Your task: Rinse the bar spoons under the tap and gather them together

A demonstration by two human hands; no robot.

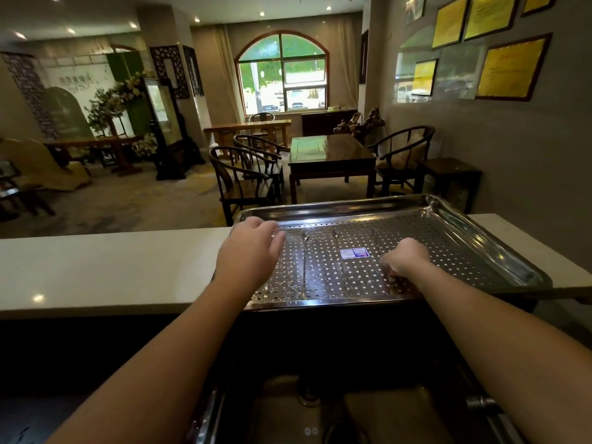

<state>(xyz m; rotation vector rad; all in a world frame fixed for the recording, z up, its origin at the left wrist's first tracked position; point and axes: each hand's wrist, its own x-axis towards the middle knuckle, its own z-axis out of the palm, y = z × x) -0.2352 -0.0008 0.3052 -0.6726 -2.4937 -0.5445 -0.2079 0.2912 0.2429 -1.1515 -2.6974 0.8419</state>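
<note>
Bar spoons (303, 264) seemingly between both hands

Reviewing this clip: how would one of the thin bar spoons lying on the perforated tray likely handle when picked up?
The bar spoon looks thin, long and metallic, so probably stiff and light. It lies flat on the perforated tray, so getting fingertips under it may be fiddly; sliding it first could help. Its polished surface looks slippery, especially if wet. The left hand hovers open nearby.

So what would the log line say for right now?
left hand: open, over tray's left edge | right hand: curled, contents hidden | bar spoons: lying apart in perforated tray | sink: below
</note>
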